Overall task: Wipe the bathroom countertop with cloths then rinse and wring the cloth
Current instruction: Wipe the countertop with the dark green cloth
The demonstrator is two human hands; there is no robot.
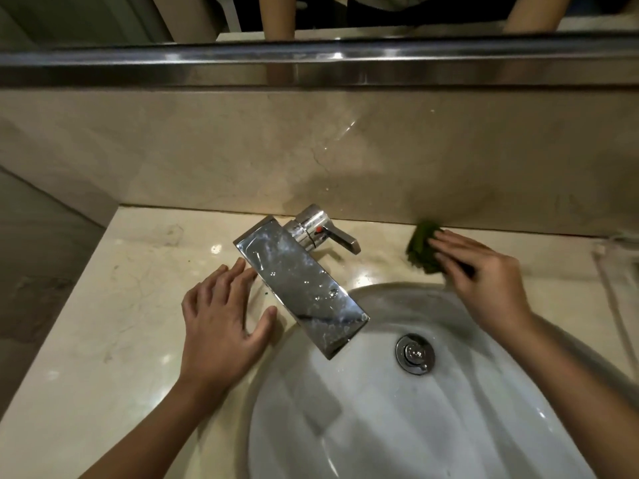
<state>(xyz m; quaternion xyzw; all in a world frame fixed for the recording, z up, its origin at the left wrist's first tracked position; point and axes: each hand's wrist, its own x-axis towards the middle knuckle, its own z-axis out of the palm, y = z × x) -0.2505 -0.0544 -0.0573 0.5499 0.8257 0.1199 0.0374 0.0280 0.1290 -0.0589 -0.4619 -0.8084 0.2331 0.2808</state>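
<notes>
A dark green cloth [422, 246] lies on the cream marble countertop [114, 316], at the back right against the backsplash. My right hand [484, 274] presses flat on the cloth with straight fingers and covers its right part. My left hand [224, 323] rests flat on the countertop left of the chrome faucet [301, 285], fingers spread, holding nothing. The faucet's flat spout reaches out over the white oval sink [380, 426].
The faucet handle [340, 238] points right, toward the cloth. A chrome drain [415, 354] sits in the basin. A marble backsplash [311, 150] and a mirror ledge [311, 60] rise behind. The counter's left edge drops off near a wall. A pale object [619, 250] lies at far right.
</notes>
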